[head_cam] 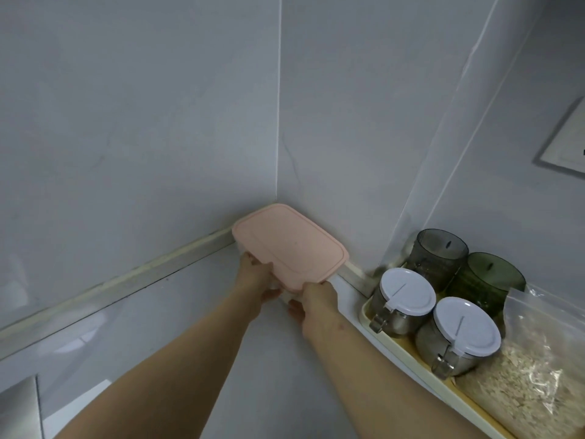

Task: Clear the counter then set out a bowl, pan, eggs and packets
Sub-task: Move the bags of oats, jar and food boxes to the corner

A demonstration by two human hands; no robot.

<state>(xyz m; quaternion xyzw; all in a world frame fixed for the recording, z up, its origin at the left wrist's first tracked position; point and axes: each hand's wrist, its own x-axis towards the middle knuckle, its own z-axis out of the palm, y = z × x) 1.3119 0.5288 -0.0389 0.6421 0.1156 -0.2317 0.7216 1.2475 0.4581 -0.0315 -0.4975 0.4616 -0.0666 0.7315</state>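
Note:
A rectangular container with a pink lid (pixel 289 245) sits in the far corner of the grey counter (pixel 164 324), against both walls. My left hand (pixel 258 277) grips its near left edge, fingers curled under the rim. My right hand (pixel 315 304) grips the near right edge, fingers below the lid. The container's clear body is mostly hidden behind my hands. No bowl, pan or eggs are in view.
A cream tray (pixel 399 350) along the right wall holds two white-lidded jars (pixel 406 293) (pixel 465 327), two dark green tumblers (pixel 441 251) (pixel 493 277) and a clear bag of oats (pixel 538 359). A steel sink edge (pixel 19 410) shows at the bottom left.

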